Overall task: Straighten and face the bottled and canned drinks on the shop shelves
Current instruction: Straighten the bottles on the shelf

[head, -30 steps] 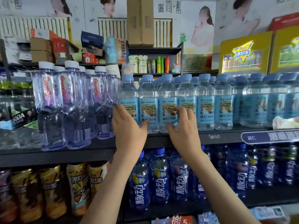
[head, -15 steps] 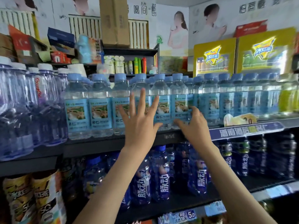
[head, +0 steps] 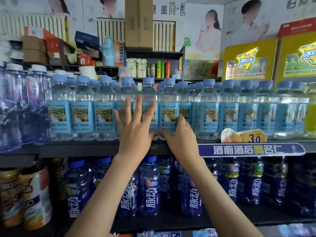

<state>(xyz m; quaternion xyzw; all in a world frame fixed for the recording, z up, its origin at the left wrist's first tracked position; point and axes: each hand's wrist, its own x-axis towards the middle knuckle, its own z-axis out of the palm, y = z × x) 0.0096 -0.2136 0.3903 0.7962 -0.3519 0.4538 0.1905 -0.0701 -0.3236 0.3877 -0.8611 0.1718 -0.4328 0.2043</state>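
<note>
View: head camera.
Left grip (head: 135,132): fingers straight and spread, pressed flat on the labels of the blue-capped water bottles (head: 82,115) at the middle of the shelf's (head: 95,148) front edge.
Right grip (head: 181,135): thumb and fingers curled round the foot of one water bottle (head: 169,113) just beside; thumbs touching.
Row: upright, labels forward.

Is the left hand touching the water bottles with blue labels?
Touching: in the head view the left hand lies flat, fingers spread, against the fronts of the blue-label water bottles.
</note>
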